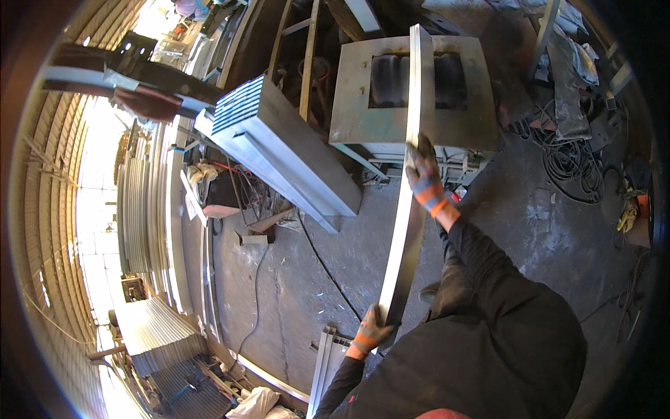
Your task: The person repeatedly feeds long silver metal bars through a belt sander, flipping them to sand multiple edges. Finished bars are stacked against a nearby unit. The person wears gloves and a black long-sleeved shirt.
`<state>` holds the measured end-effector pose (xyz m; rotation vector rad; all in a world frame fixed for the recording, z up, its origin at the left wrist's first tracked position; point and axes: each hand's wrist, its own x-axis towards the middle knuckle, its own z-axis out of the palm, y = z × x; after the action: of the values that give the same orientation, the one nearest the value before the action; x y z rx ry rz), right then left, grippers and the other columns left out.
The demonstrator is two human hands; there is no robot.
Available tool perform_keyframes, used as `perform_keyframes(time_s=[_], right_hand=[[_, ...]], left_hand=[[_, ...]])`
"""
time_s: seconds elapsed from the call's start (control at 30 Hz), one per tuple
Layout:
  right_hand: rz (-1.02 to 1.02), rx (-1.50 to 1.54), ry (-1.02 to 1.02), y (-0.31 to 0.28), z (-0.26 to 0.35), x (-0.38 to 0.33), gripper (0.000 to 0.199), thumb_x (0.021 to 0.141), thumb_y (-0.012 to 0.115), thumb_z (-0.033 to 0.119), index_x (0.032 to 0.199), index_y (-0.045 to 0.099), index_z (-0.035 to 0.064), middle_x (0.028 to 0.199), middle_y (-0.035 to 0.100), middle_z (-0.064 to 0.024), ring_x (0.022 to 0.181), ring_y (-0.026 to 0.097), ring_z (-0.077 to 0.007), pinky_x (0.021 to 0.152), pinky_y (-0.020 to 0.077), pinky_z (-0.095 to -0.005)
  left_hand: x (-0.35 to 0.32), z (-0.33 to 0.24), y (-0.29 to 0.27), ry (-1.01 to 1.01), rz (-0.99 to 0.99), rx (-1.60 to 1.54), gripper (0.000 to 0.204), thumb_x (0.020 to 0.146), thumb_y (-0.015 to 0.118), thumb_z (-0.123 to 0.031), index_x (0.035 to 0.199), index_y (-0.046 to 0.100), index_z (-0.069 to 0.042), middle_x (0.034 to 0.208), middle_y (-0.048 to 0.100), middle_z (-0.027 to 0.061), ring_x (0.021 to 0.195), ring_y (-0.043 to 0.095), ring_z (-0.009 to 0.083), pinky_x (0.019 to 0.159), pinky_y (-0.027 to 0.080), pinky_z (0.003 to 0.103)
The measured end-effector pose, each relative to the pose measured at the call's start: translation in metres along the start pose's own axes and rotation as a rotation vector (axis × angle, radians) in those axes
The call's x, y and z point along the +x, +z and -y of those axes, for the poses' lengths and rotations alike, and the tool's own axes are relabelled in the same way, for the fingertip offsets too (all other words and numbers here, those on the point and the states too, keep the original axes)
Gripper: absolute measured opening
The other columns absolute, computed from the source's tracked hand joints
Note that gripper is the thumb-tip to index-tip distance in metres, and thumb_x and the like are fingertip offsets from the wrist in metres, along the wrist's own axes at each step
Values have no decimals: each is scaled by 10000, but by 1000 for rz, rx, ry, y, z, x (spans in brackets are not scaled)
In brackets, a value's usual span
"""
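Now you stand on the concrete floor (307, 279) of a metal workshop, and the largest thing before you is the grey-green machine (412, 105) with a square opening and dark rollers inside it. To its left a big stack of metal profiles (286, 150) lies slanted, well apart from your work. Smaller things are around: a coil of cable (569, 164) on the right, and a short bundle of light profiles (328, 359) on the floor near your left arm.

You carry one long metal strip (408, 202), which runs from low in front of your body up over the top of the machine. Its far end lies across the opening; I cannot tell if it touches the frame there. Your right hand (423, 171), in a grey glove with orange cuff, is closed around the upper part of the strip, beside the front edge of the machine. Your left hand (372, 328), in the same kind of glove, grips the near end, the fingers wrapped on its edge.

I judge that you are at the step of bringing the strip to the machine and lining it up with the rollers. The next move asks, I think, for both grips to stay firm and the strip to stay straight, because such a long piece can bend or swing easily.
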<state>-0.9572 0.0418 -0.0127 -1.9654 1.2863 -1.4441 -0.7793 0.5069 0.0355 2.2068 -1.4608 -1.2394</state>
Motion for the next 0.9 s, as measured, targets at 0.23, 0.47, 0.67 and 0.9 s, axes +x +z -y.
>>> perform_keyframes(time_s=[0.23, 0.47, 0.67, 0.9], right_hand=[[180, -794, 252, 75, -156, 269, 708, 1022, 602, 316, 1655, 539, 4, 1778, 408, -304, 1657, 358, -504, 1343, 282, -659], [216, -961, 284, 85, -224, 359, 740, 1104, 481, 391, 1761, 394, 60, 1860, 299, -215, 1714, 265, -444, 1392, 187, -616], [240, -899, 160, 86, -143, 247, 674, 1045, 499, 235, 1684, 502, 20, 1781, 443, -233, 1628, 408, -487, 1303, 374, -622], [273, -855, 185, 45, -16, 81, 641, 1046, 501, 220, 1664, 559, 61, 1812, 366, -283, 1687, 303, -496, 1276, 393, -590]], left_hand=[[255, -202, -16, 187, -343, 302, 645, 957, 849, -306, 1416, 513, -1, 1167, 739, 249, 1042, 764, 465, 849, 635, 535], [343, -262, -47, 233, -380, 274, 596, 937, 819, -210, 1413, 514, -17, 1206, 729, 243, 1087, 758, 462, 892, 642, 528], [241, -186, -15, 153, -292, 105, 722, 947, 870, -334, 1482, 514, -4, 1229, 773, 281, 1057, 776, 495, 892, 641, 550], [71, -73, 17, 125, -328, 160, 711, 944, 889, -419, 1439, 544, -44, 1173, 781, 277, 1028, 778, 501, 851, 631, 580]])
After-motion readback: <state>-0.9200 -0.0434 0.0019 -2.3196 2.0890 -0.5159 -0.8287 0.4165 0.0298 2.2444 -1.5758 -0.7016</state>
